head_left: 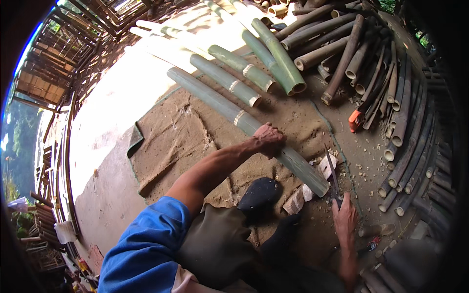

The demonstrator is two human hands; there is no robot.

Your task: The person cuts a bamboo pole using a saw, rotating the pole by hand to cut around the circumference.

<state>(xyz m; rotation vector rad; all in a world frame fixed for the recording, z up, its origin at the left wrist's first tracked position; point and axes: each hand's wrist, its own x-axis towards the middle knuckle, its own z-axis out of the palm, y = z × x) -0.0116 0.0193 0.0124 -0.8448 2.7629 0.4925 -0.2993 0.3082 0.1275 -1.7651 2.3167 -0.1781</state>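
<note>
A thick green bamboo pole (210, 100) runs from the upper left toward me, its near end resting by pale wooden blocks (294, 200). My left hand (269, 140) is wrapped over the pole, a short way up from that near end. To the right of the pole end, my right hand (345, 215) is closed on the dark handle of a knife-like tool (332, 171) with a long, narrow blade. The blade points away from me, beside the pole; whether its edge has teeth is too small to tell. A dark-shod foot (260, 193) rests on the ground cloth below the pole.
More green bamboo poles (225, 80) lie beyond mine on the brown cloth (171, 132). Stacked darker bamboo (337, 41) fills the right side. An orange-handled tool (355, 120) leans by that stack. Pale chips litter the ground at right.
</note>
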